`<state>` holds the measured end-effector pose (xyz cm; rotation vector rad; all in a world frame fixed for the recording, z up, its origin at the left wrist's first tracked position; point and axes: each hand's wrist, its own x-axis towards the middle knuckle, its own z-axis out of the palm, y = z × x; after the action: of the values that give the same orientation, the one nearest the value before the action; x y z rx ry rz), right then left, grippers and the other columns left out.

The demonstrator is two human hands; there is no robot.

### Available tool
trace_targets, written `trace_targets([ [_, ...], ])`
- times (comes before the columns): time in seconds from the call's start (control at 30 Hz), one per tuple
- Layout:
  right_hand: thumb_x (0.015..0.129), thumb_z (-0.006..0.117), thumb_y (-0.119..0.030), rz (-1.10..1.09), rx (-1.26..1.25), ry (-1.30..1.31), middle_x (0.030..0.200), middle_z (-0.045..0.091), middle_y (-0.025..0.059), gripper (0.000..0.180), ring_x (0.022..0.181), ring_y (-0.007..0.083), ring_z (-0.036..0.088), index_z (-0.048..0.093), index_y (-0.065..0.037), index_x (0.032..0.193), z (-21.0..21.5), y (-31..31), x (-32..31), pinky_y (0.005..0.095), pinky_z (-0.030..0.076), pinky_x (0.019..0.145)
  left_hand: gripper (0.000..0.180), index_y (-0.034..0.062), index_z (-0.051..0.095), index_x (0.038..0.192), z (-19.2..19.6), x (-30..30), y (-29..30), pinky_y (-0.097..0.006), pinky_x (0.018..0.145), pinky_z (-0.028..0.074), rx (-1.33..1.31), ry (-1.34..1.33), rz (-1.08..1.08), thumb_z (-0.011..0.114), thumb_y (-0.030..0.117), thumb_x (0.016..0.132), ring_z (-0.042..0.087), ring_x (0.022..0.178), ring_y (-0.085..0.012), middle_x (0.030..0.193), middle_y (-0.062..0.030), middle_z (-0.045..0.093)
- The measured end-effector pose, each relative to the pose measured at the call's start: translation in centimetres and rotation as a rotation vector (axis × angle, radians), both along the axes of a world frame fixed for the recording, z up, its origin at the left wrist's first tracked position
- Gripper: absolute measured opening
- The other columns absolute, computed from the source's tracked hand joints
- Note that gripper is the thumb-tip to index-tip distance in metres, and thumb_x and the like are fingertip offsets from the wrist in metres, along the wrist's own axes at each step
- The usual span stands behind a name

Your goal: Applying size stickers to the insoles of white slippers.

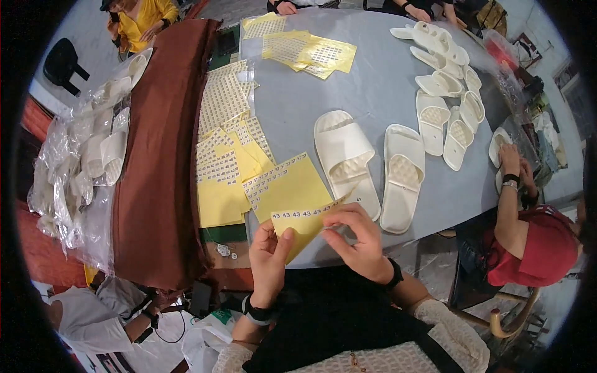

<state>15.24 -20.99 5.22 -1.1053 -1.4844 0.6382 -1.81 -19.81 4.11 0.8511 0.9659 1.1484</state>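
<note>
A yellow sheet of small number stickers (pixel 303 231) is held up over the table's near edge. My left hand (pixel 268 262) grips its lower left corner between thumb and fingers. The sheet bends upward toward its right end, where my right hand (pixel 362 245) is curled against it. My right thumb and forefinger come together in a pinch; anything between them is too small to make out. Just beyond lies another yellow sticker sheet (pixel 292 196), partly covered. Two white slippers, a left one (pixel 344 140) and a right one (pixel 403 186), rest side by side past my right hand.
More sticker sheets (pixel 222 99) overlap along the left side of the grey table (pixel 292 99). White slippers (pixel 457 133) cluster at the right. A brown cloth-covered surface (pixel 165 155) and bagged slippers (pixel 93 149) are left. A person in red (pixel 528 248) handles slippers at right.
</note>
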Motion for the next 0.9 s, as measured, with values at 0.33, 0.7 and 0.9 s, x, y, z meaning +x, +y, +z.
trace_targets([
  [0.33, 0.074, 0.070, -0.006, 0.001, 0.129, -0.127, 0.088, 0.059, 0.0081, 0.024, 0.080, 0.0247, 0.059, 0.061, -0.007, 0.096, 1.5, 1.8, -2.8, 0.0335, 0.048, 0.067, 0.030, -0.0005, 0.055, 0.113, 1.2, 0.5, -0.6, -0.023, 0.081, 0.042, 0.315, 0.385, 0.004, 0.058, -0.004, 0.083, 0.053, 0.095, -0.0112, 0.108, -0.0056, 0.054],
  [0.7, 0.072, 0.072, -0.001, -0.037, 0.117, -0.102, 0.087, 0.059, 0.0085, 0.021, 0.077, 0.0230, 0.060, 0.062, -0.005, 0.089, 1.6, 2.0, -3.2, 0.0301, 0.049, 0.065, 0.020, -0.0022, 0.058, 0.108, 2.5, 0.5, -0.7, -0.020, 0.081, 0.041, 0.162, 0.223, 0.107, 0.053, 0.008, 0.092, 0.054, 0.090, -0.0082, 0.098, -0.0055, 0.062],
  [0.9, 0.071, 0.073, -0.003, -0.074, 0.137, -0.180, 0.087, 0.059, 0.0073, 0.022, 0.080, 0.0225, 0.059, 0.062, -0.006, 0.089, 1.7, 1.7, -3.2, 0.0301, 0.048, 0.066, 0.016, -0.0024, 0.056, 0.104, 1.6, 0.1, -1.0, -0.018, 0.077, 0.040, 0.243, 0.169, 0.056, 0.051, 0.009, 0.093, 0.052, 0.088, -0.0053, 0.097, -0.0037, 0.062],
])
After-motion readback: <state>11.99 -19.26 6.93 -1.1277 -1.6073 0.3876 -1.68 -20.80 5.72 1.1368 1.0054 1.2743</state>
